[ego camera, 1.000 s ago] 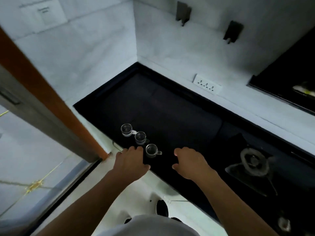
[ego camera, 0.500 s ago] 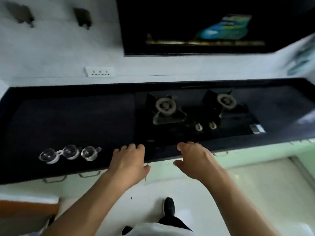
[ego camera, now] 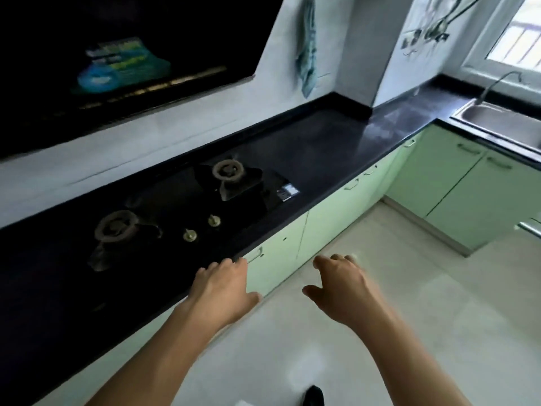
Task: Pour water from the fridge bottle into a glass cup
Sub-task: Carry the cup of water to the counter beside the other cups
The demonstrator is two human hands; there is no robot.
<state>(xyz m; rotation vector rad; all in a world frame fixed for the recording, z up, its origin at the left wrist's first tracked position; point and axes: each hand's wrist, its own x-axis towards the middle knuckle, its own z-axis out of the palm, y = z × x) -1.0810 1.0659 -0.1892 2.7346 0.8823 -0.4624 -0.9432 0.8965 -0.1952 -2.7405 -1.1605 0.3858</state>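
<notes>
Neither a bottle, a fridge nor a glass cup shows in the head view now. My left hand (ego camera: 224, 287) hovers palm down at the front edge of the black countertop (ego camera: 328, 148), fingers apart and holding nothing. My right hand (ego camera: 341, 284) floats beside it over the floor, also palm down with loose, spread fingers and nothing in it. Both forearms reach in from the bottom of the frame.
A two-burner gas hob (ego camera: 187, 206) with two knobs is sunk into the countertop. Pale green cabinets (ego camera: 330, 218) run below it and turn the corner to a steel sink (ego camera: 497, 121) under a window. A dark range hood (ego camera: 123, 54) hangs above; a cloth (ego camera: 307, 54) hangs on the wall.
The view has swung to the right along the counter. The three glass cups at the left end have left the frame; the sink and window corner have come in. Both hands stay empty.
</notes>
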